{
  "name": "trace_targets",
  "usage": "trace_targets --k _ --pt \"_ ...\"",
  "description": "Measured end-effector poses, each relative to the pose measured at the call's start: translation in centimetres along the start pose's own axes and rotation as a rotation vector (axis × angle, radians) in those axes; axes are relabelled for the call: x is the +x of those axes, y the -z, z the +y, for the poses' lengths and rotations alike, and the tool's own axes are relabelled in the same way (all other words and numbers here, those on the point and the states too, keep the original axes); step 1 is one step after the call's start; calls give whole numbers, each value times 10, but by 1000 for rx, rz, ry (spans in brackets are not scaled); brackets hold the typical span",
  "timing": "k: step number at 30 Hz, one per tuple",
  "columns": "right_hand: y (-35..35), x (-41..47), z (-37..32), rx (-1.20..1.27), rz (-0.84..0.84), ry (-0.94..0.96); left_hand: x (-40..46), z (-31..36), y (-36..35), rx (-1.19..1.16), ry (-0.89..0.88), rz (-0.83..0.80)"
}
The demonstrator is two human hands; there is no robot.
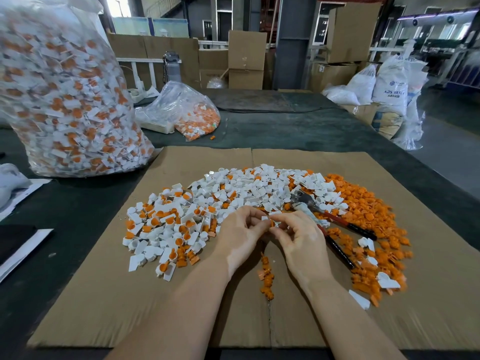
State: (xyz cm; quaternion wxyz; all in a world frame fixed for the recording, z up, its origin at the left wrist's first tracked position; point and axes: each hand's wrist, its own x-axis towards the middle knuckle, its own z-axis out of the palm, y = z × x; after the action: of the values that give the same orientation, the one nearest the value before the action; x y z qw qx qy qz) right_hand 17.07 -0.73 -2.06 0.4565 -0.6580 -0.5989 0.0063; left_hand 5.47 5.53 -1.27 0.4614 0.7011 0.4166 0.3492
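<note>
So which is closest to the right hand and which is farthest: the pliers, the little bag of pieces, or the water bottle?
From the right hand, pinching a small piece with the left hand:
1. Pliers, just beside it on the right, lying on the pile.
2. Little bag, across the table, to the left.
3. Water bottle, behind that bag, farthest.

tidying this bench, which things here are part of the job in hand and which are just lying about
In the job: left hand and right hand pinching an orange and white part; white pieces; orange pieces; joined pieces; big bag.
Lying about: pliers; water bottle; boxes; sacks.
</note>
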Motion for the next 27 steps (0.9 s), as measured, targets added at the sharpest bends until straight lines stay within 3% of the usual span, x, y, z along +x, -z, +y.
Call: trace_targets --k 5,8,11,14,23,27 --pt "6 3 1 -117 70 -22 2 3 -1 -23 31 29" --pt "21 12 6 -386 108 -217 4 3 -2 -125 74 44" --pt "38 25 14 -671 -137 -514 6 3 -4 -149 85 55" --pt "46 33 22 -723 -343 -644 8 3 -6 -185 107 56" --pt "44 38 28 -802 -302 -579 6 4 -3 -274 130 63" --pt "50 40 20 -645 -250 -510 6 6 -3 -321 165 66"
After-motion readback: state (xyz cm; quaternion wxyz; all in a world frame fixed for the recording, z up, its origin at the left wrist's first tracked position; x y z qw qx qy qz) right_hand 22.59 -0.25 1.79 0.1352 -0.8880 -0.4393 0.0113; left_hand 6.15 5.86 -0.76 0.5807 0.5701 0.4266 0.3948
